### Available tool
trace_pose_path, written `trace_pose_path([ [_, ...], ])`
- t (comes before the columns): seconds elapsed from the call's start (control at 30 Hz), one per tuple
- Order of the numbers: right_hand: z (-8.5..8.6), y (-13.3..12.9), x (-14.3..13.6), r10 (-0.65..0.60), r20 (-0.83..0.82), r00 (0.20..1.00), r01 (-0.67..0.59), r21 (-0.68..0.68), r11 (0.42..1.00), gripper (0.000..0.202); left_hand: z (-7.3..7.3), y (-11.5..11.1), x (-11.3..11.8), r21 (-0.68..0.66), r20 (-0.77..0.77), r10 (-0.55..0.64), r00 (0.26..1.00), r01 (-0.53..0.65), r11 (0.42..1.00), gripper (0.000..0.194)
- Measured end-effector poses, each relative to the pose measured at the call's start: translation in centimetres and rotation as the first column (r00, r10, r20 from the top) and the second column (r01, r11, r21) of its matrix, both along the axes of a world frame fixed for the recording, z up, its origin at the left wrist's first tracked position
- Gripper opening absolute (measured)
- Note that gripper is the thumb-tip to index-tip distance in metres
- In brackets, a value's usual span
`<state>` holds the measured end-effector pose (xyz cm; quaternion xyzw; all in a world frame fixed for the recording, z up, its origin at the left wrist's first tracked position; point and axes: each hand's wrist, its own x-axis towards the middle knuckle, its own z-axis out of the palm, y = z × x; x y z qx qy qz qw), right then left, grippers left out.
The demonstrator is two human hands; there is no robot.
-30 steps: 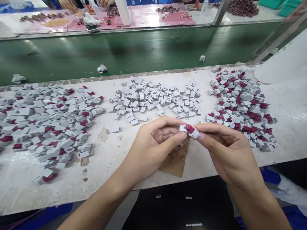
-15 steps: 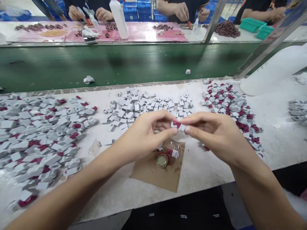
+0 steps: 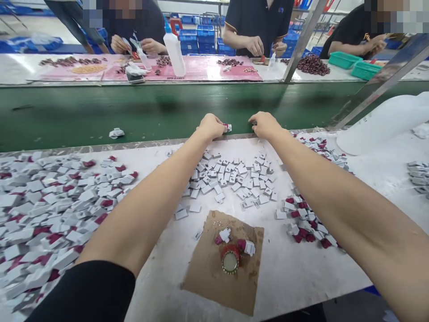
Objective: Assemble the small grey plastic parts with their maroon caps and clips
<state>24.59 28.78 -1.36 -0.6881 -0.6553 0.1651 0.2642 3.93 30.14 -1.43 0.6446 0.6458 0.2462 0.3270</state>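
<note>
My left hand (image 3: 213, 127) is stretched to the near edge of the green belt, its fingers closed on a small grey and maroon part (image 3: 228, 127). To its right, my right hand (image 3: 264, 125) reaches over the same edge, fingers curled, with something small and dark near the fingertips that is too small to name. Below the hands lies a loose pile of grey pieces (image 3: 231, 174). Nearer me, a brown cardboard sheet (image 3: 201, 273) bears a round cap (image 3: 230, 262) and two grey and maroon parts.
A big pile of grey and maroon parts (image 3: 50, 201) covers the left; a smaller one (image 3: 310, 219) is at the right. The green belt (image 3: 161, 107) crosses beyond, carrying a white scrap (image 3: 116, 133). A white container (image 3: 378, 127) and a slanted metal post (image 3: 303, 42) stand right. People work opposite.
Both hands have moved forward from above the cardboard to the belt's edge and apart. My right hand has let go of the grey and maroon part. The view has tilted up.
</note>
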Motion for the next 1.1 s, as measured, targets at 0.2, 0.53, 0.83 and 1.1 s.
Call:
trace_pose_path([
  [0.2, 0.8, -3.8, -0.9, 0.054, -0.244, 0.968, -0.035, 0.08, 0.996, 0.016, 1.4, -3.5, -0.9, 0.117, -0.033, -0.1, 0.994, 0.103, 0.988, 0.039],
  [0.53, 2.8, -19.8, -0.5, 0.162, -0.797, 0.582, -0.02, 0.185, 0.982, 0.023, 4.3, -16.3, 0.4, 0.317, 0.379, -0.513, 0.77, 0.412, 0.854, 0.009],
  [0.83, 2.1, -33.7, -0.3, 0.209, -0.41, 0.888, -0.141, 0.191, 0.972, 0.022, 4.9, -24.4, -2.5, 0.059, 0.105, -0.755, 0.647, 0.754, 0.654, 0.012],
  [1.1, -2.1, -37.8, 0.5, 0.047, -0.36, 0.932, -0.023, 0.072, 0.997, 0.017, 2.1, -22.0, -1.1, 0.166, -0.373, -0.571, 0.731, 0.658, 0.735, 0.016],
])
